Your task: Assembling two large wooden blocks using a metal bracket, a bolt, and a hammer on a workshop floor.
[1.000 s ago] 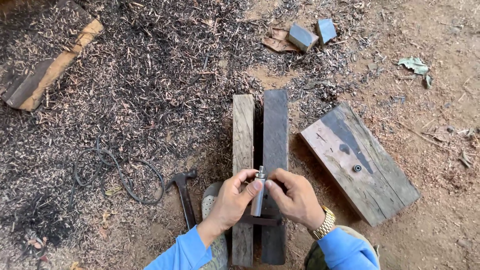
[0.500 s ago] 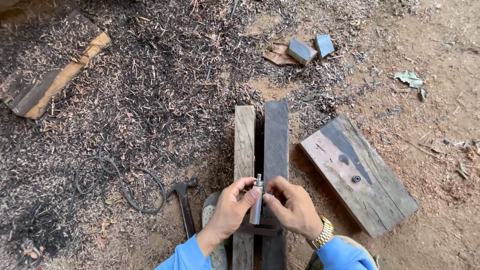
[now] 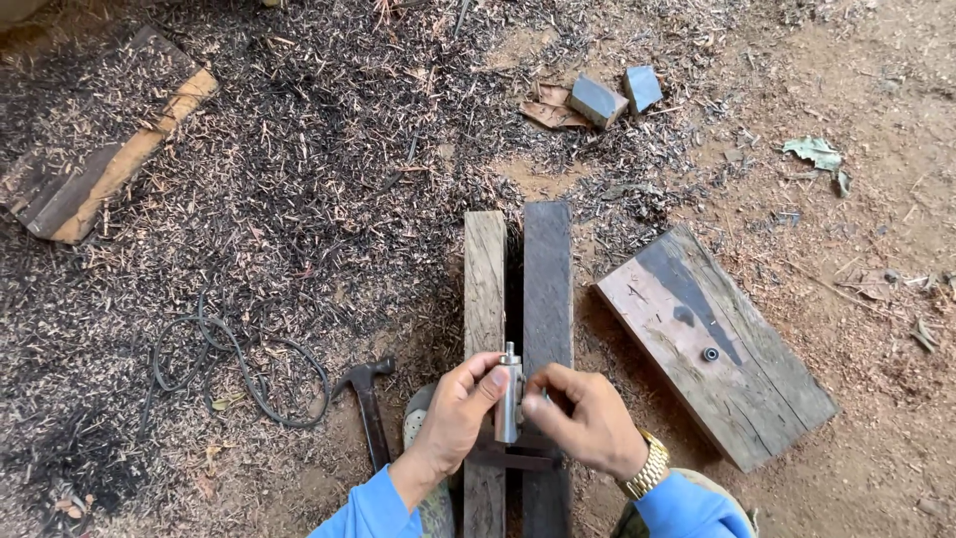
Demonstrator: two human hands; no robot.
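Low in the frame, just above the blue sleeves, the left hand (image 3: 453, 418) and the right hand (image 3: 588, 423) meet on a small upright metal cylinder (image 3: 509, 397) with a narrow nub on top, held over the gap between two parallel planks, a pale one (image 3: 485, 289) and a dark one (image 3: 549, 279), that run up the middle of the picture. The likeliest slip, as I judge it, is the cylinder twisting out of so light a pinch and dropping into the slot between the planks or into the shavings, where a small grey part would be hard to find; an uneven push from one side could also tip it off upright. The left fingers (image 3: 488, 377) are curled closed around the cylinder's left side, thumb near its top, and the right fingers (image 3: 546, 384) are drawn together at their tips against its right side, so both hands are clamped on it rather than spread. A dark flat metal bar (image 3: 518, 459) crosses the planks under the hands. At lower left of the hands lies a claw hammer (image 3: 366, 394), and further left a loop of dark cord (image 3: 239, 369). To the right a broad weathered board (image 3: 712, 344) sits slantwise with a small ring-shaped part (image 3: 710, 354) on it. Beyond, dark wood shavings (image 3: 299, 149) cover the ground; two grey blocks (image 3: 615, 95) sit at upper centre and a plank (image 3: 110, 164) at upper left.
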